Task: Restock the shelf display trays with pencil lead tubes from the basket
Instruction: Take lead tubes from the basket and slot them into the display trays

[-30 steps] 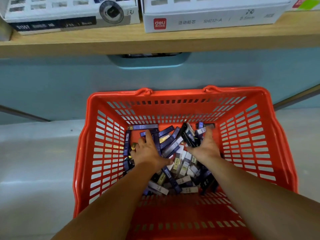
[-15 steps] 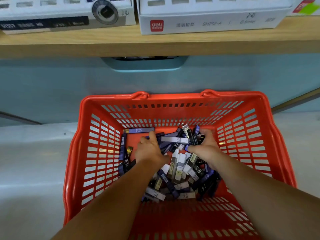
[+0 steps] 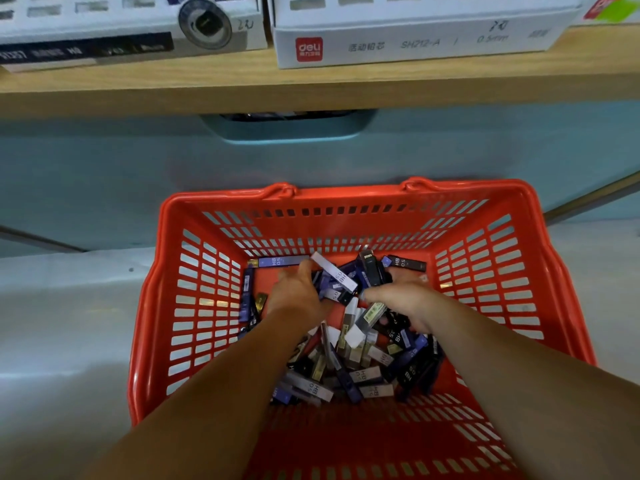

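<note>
The tubes [image 3: 349, 372] lie in a loose pile on the floor of the red basket [image 3: 346, 197], toward its far middle. Both hands are down in the pile. The left hand [image 3: 298, 294] and right hand [image 3: 403, 299] curl their fingers round a clump of tubes bunched between them, a white one tilted on top. Beyond the basket a wooden shelf [image 3: 311, 88] carries the left tray [image 3: 131, 29] and the right tray [image 3: 415, 39], side by side.

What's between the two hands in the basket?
Head view: a bunch of lead tubes, a white HB tube on top, sits between left hand and right hand.
</note>
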